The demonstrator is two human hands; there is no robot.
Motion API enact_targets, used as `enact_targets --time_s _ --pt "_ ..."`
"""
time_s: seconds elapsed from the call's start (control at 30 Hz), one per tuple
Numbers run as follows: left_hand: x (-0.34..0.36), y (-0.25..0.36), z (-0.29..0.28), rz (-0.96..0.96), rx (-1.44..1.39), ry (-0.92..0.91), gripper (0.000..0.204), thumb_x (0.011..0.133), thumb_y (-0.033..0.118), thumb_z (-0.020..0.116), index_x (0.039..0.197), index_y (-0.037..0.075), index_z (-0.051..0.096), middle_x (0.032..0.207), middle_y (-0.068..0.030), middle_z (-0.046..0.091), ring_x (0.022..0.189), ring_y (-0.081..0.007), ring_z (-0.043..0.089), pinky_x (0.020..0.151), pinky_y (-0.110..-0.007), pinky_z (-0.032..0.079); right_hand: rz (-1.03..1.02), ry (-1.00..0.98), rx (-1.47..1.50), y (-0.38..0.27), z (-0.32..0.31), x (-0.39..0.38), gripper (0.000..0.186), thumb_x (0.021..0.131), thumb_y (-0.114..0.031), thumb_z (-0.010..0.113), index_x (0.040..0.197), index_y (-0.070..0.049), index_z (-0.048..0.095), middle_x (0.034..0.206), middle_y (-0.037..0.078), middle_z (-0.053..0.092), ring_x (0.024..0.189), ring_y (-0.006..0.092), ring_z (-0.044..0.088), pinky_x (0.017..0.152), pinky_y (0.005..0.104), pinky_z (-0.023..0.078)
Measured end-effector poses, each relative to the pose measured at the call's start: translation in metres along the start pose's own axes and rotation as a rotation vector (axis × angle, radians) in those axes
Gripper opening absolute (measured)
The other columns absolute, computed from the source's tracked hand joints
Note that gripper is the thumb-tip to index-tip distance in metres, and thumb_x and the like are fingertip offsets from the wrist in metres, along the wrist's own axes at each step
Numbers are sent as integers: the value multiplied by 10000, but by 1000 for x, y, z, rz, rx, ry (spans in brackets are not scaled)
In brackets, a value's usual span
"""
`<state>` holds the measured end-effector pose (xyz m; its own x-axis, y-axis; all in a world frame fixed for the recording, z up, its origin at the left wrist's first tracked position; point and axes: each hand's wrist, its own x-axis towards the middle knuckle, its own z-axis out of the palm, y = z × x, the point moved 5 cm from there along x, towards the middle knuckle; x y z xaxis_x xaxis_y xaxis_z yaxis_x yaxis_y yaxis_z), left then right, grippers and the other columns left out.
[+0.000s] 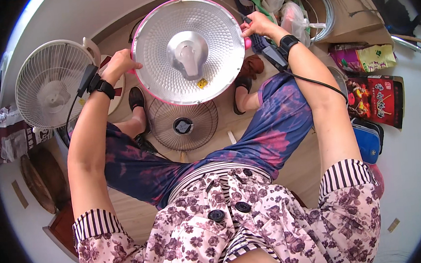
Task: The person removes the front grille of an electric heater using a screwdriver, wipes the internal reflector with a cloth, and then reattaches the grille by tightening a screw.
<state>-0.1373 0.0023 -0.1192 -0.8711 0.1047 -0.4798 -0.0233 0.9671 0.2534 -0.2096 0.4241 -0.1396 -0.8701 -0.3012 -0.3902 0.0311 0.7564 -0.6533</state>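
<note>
A round dish heater (152, 62) with a dimpled silver reflector and a pink rim is upright before me, its face toward me. At its middle is a silver cone with a pale cover (187, 60), and a small yellow sticker (202, 83) is low on the dish. My left hand (119, 65) is closed on the left edge, thumb toward the rim. My right hand (260, 25) is closed at the right edge, beside a pink knob-like part (248, 43). A thin screwdriver (235, 11) with a dark handle sticks out of its fingers toward the upper left.
A round wire fan guard (185, 140) lies on the floor between my feet. To the left is a white fan (53, 84). Plastic bags (293, 20), coiled grey cable (326, 6) and cardboard (345, 4) lie at the far right. Packets (377, 100) and a blue case (366, 140) are nearer.
</note>
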Motion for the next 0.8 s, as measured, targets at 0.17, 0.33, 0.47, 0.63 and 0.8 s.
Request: enact_targets --time_s 0.17,0.33,0.47,0.63,0.8 --pt "-3 -1 8 -193 -182 -204 364 699 207 758 906 -53 610 820 -144 658 683 -259 666 562 -384 549 -5 -21 -239 -12 25 -13 379 494 -169 872 641 -32 550 659 74 637 665 205 612 665 338 472" --pt "9 -4 16 -149 -230 -140 308 718 138 744 883 -74 595 757 -143 645 582 -230 655 466 -343 544 -14 -82 -150 1 23 -13 451 480 -132 874 851 -18 645 786 109 672 730 225 634 691 340 484" --pt "14 -7 23 -170 -219 -127 311 725 120 739 914 -74 588 775 -159 648 581 -240 659 482 -335 548 -2 -117 -124 2 24 -14 446 479 -102 870 845 -10 631 802 98 676 735 199 629 685 332 479" --pt "18 -15 27 -180 -183 -117 341 723 133 744 937 -72 575 786 -172 653 589 -246 665 499 -343 549 -4 -76 -183 -13 25 -18 480 484 -75 862 901 0 637 817 108 680 756 210 639 703 335 486" --pt "20 -7 23 -117 -151 -82 352 712 122 751 937 -81 573 785 -175 659 580 -253 668 503 -348 548 -6 -51 -274 -13 25 -21 480 478 -77 864 901 -17 646 845 127 684 794 229 655 720 346 502"
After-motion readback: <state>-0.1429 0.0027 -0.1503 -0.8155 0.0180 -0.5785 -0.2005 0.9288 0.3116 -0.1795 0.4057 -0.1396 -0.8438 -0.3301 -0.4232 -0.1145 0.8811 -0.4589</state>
